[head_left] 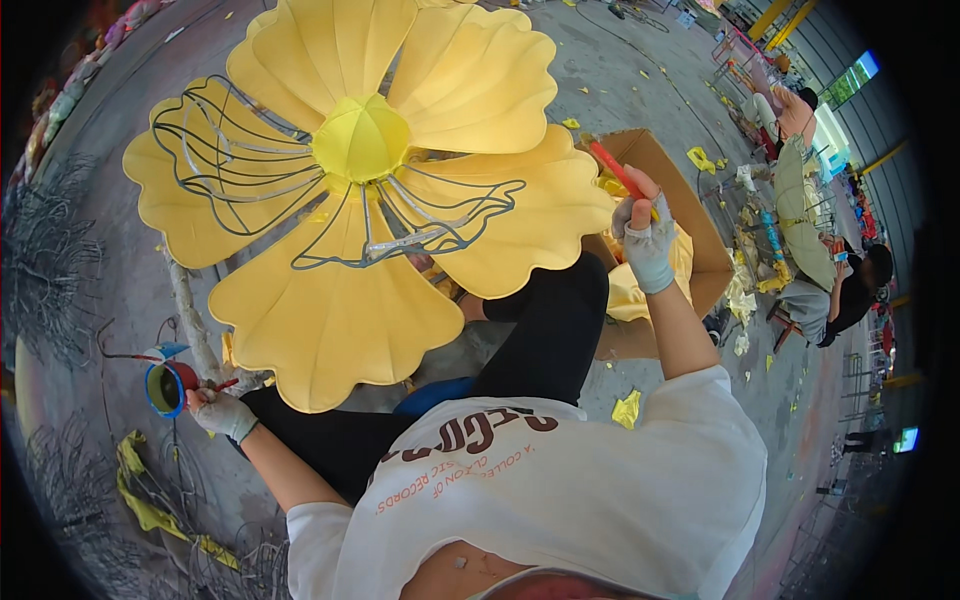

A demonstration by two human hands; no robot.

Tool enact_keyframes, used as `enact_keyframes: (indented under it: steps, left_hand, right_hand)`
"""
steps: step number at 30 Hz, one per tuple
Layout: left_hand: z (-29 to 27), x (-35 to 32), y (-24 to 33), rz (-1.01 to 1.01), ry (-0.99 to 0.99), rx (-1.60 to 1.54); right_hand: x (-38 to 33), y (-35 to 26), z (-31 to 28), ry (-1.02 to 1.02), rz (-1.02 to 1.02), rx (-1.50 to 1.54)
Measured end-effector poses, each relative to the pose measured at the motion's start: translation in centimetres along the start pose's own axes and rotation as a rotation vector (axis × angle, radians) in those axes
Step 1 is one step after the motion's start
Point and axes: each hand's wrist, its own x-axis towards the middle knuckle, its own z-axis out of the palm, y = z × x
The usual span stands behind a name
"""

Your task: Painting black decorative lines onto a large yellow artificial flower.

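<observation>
A large yellow fabric flower [330, 310] with broad scalloped petals stands before me. Its round centre [361, 138] is brighter yellow, and bare dark wire frames [425, 225] fan out from it over the petals. My right hand [645, 235], in a pale fingerless glove, is raised beside the right petal and closed around a slim red stick-like tool [617, 168], its exact kind unclear. Low on the left, my left hand [222, 413], gloved likewise, is closed at the side of a small red-and-blue cup [166, 388] with dark contents. A thin red stick [226, 384] shows by its fingers.
Behind my right hand stands an open cardboard box [685, 190] holding yellow fabric. Bundles of dark wire [50, 250] lie at the left, with yellow cloth strips [145, 510]. Scraps [626, 409] dot the concrete floor. At the far right sits another person [850, 290].
</observation>
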Motion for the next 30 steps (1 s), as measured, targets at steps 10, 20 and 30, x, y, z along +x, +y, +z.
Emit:
enact_keyframes:
  steps: [10,20,30]
  left_hand:
    - [0.0,1.6,0.3,-0.032,-0.121,-0.051]
    - [1.3,1.1,-0.4,-0.017,-0.131,-0.089]
    - [0.8,0.2,-0.6,-0.05,-0.11,-0.074]
  right_hand:
    - [-0.2,0.4,-0.4,0.124,0.057,-0.065]
    - [1.7,5.5,1.6,0.312,0.54,0.176]
    - [5.9,14.6,10.4,0.005,1.083,0.665]
